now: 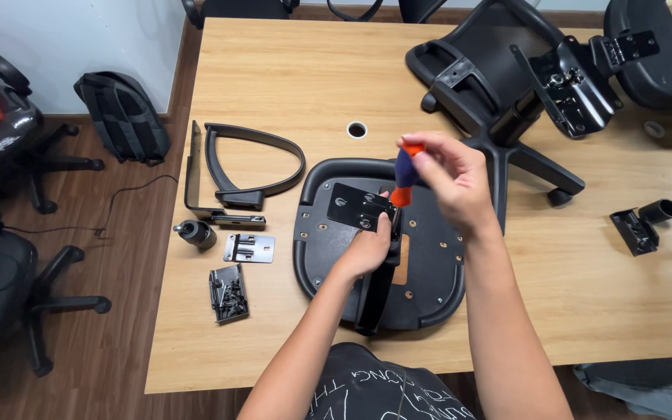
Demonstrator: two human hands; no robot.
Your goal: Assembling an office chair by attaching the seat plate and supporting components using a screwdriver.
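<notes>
The right hand [449,183] has its fingers clamped on the orange and blue screwdriver handle [406,173], held upright over the black metal mounting plate [358,206] on the black plastic chair seat pan [429,272] lying on the wooden bench [289,85]. The left hand [367,249] has its fingers closed on the black armrest bracket [379,292]. If that hold loosens, the tip could likely slip off the screw

A black chair seat [429,264] lies upside down near the front edge of the wooden surface [289,78], with a black metal plate [358,205] and a black armrest [379,292] on it, and an orange and blue screwdriver [406,173] stands upright over the plate.
</notes>
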